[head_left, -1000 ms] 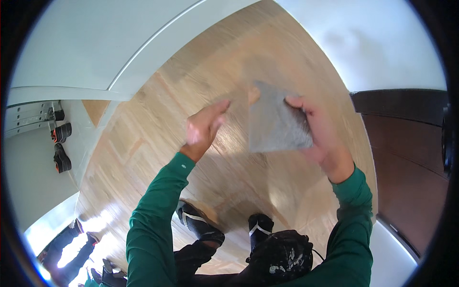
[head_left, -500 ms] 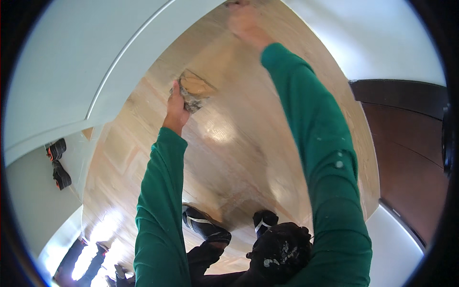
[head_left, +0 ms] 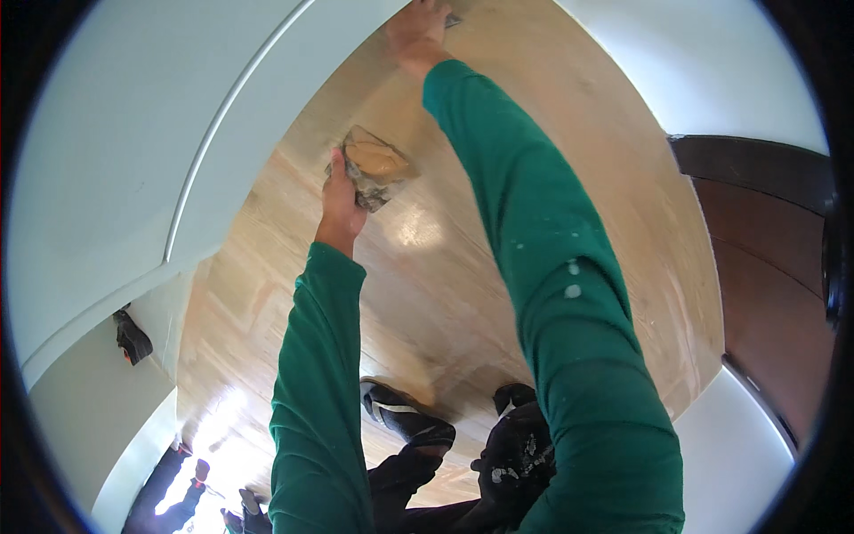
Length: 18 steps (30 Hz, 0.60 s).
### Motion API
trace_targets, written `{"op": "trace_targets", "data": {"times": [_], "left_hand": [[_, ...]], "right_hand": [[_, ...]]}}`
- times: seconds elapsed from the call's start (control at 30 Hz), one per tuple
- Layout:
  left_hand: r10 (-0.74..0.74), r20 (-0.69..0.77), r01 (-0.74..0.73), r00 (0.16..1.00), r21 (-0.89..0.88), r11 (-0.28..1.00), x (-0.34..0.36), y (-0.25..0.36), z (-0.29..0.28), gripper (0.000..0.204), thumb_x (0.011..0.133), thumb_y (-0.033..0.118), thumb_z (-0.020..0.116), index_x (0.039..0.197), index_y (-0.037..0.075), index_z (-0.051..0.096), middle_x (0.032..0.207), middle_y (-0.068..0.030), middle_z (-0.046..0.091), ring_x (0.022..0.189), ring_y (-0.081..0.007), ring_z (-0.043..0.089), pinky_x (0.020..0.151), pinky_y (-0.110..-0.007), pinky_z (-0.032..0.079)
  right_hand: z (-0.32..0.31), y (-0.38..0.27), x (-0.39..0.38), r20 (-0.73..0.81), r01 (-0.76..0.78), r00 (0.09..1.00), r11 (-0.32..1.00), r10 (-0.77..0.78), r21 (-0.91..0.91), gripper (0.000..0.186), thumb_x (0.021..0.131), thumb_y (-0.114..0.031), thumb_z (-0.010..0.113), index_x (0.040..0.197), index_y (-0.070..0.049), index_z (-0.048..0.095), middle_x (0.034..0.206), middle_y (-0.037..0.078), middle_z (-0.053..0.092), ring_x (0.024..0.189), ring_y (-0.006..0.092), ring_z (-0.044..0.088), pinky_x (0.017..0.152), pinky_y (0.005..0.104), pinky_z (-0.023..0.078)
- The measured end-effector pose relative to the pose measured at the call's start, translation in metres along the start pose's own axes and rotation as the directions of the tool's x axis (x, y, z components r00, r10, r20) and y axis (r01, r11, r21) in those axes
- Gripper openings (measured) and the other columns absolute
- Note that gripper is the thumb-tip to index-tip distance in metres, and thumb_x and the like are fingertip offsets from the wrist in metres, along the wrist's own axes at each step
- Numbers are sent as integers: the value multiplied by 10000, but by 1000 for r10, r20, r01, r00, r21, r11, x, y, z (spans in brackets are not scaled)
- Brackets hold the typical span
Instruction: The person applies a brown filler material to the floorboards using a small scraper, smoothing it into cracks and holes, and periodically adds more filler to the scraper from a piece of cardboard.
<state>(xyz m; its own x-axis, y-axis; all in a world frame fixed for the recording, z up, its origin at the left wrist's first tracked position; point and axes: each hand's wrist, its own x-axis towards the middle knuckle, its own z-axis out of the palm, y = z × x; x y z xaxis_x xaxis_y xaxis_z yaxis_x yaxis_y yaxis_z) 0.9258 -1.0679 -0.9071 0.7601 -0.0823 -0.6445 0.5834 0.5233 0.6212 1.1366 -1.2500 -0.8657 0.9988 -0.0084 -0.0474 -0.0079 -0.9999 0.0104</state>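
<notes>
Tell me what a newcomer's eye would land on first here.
Probably the long green sleeves, reaching up from the lower edge, the right one spotted white. Next, the tan paste on a flat plate in the left hand, in the upper middle over the wood-patterned floor. The right hand, at the top edge, has a grey corner of something beside its fingers.

Since one second ago, the right hand [head_left: 418, 28] has travelled from right of centre to the upper edge of the view, with the right sleeve [head_left: 544, 233] now stretched out; only a dark corner of a flat tool [head_left: 454, 20] shows beside the hand. The plate [head_left: 372, 193] bearing tan paste [head_left: 377, 158], indistinct then, now shows clearly in the left hand [head_left: 342, 203], which has advanced slightly. At left, one loose shoe [head_left: 133, 340] shows whole, against three originally.
</notes>
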Motion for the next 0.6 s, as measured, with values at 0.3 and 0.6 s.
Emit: {"op": "trace_targets", "data": {"times": [0.3, 0.6], "left_hand": [[-23, -4, 23, 1000, -3, 1000, -1, 1, 7, 635, 1008, 496, 386, 1414, 8, 359, 1399, -129, 463, 1232, -297, 513, 1016, -434, 458], [-62, -69, 65, 996, 33, 997, -8, 7, 12, 581, 1022, 503, 321, 1421, 86, 389, 1371, -78, 511, 1239, -256, 515, 1025, -420, 438]], "right_hand": [[7, 12, 0, 42, 60, 997, 996, -57, -69, 524, 996, -353, 378, 1429, -63, 428, 1523, 166, 312, 1395, 392, 248, 1024, 631, 288], [15, 41, -18, -74, 37, 997, 999, -35, 25, 340, 903, -252, 492, 1130, -78, 674, 1259, 162, 539, 1185, 341, 482, 940, 539, 391]]}}
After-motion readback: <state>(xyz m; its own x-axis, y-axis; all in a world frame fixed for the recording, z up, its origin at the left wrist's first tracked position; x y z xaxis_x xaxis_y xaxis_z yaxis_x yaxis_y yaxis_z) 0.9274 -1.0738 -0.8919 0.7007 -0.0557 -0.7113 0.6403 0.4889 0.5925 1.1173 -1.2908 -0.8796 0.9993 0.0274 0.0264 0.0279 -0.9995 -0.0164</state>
